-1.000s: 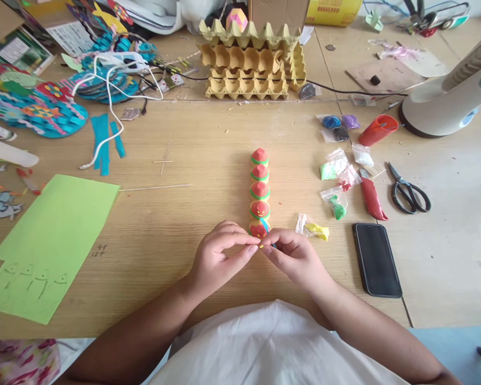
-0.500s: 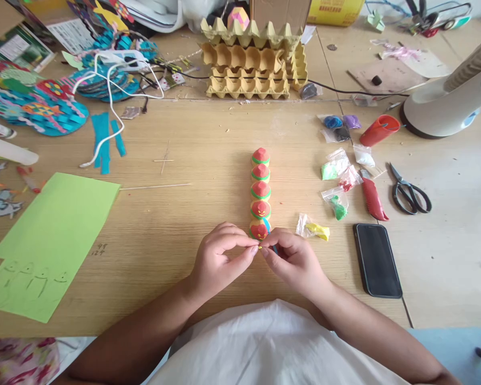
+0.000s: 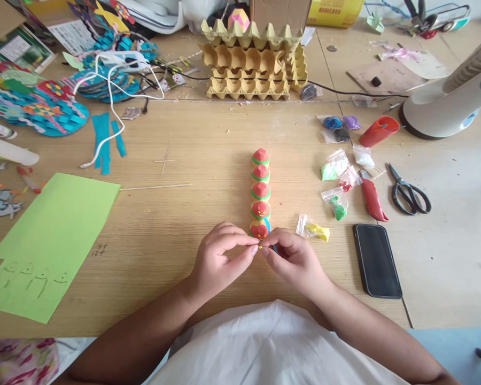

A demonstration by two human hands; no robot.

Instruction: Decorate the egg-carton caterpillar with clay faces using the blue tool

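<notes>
A row of egg-carton cups (image 3: 260, 191), painted red with green bands, runs away from me down the middle of the table. Yellow face marks show on the two nearest cups. Just in front of the closest cup, my left hand (image 3: 224, 254) and my right hand (image 3: 294, 262) meet fingertip to fingertip. Between them they pinch a tiny bit of yellow clay (image 3: 260, 247). A slim blue tool (image 3: 268, 225) passes behind my right fingers and seems tucked in that hand; most of it is hidden. An opened bag of yellow clay (image 3: 317, 230) lies right of my right hand.
To the right are clay bags (image 3: 336, 206), a red-handled cutter (image 3: 373, 198), scissors (image 3: 411, 190), a phone (image 3: 377, 260) and a red cup (image 3: 380, 131). Green paper (image 3: 60, 230) and a thin stick (image 3: 156, 187) lie left. Egg cartons (image 3: 248, 85) stand at the back.
My fingertips have shifted only very slightly around the yellow clay bit. Everything else stays in place.
</notes>
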